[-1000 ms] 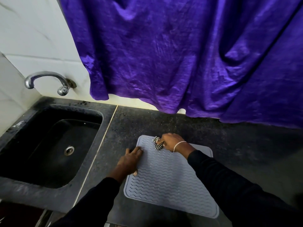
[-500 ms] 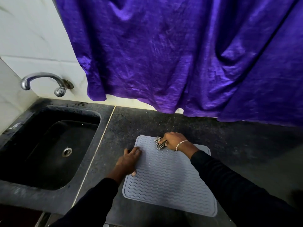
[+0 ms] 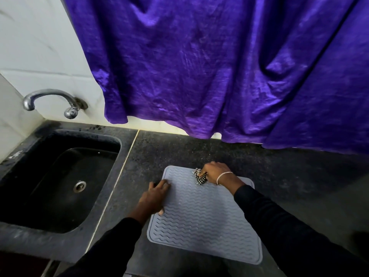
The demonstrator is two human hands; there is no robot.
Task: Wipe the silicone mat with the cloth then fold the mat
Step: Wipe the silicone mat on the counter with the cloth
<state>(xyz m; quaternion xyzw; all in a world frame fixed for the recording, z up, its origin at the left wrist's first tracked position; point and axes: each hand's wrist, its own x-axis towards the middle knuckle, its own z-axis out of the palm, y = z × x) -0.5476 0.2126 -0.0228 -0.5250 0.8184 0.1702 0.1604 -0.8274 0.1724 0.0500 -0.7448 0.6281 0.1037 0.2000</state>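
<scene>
Lying flat: one near-square mat (image 3: 203, 226), no clear long axis. Right hand (image 3: 214, 170) grips one cloth (image 3: 200, 178) at far edge; left hand (image 3: 154, 196), fingers straight, presses left edge.

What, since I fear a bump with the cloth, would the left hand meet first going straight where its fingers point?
Probably bare counter beyond the mat, then the curtain; the left hand seems aimed left of the cloth.
</scene>
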